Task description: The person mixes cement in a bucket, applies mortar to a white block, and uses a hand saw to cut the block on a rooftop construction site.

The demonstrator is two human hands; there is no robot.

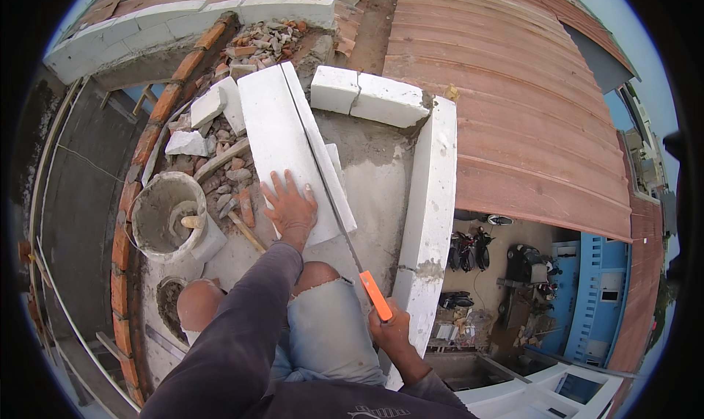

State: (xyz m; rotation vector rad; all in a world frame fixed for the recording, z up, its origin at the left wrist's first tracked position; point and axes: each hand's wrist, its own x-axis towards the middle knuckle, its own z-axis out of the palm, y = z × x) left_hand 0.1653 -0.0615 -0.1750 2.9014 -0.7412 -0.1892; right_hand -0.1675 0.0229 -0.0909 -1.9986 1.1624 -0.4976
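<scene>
A long white lightweight concrete block (275, 129) lies in front of me, its far end beside the rubble. My left hand (292, 208) presses flat on its near part, fingers spread. In my right hand (392, 334) is the orange handle of a hand saw (376, 296). The saw's long thin blade runs lengthwise along the block, near its right side, in a dark line that reaches the far end. How deep the blade sits I cannot tell. Under the block's right edge, part of another white piece (335, 158) shows.
Low white block walls (429, 191) stand right and ahead. Left are a mortar bucket (169, 217) with a tool in it, a second container (171, 301), brick rubble (227, 166) and a brick edge (125, 235) above a drop. Beyond the right wall lie a metal roof (506, 103) and a yard far below.
</scene>
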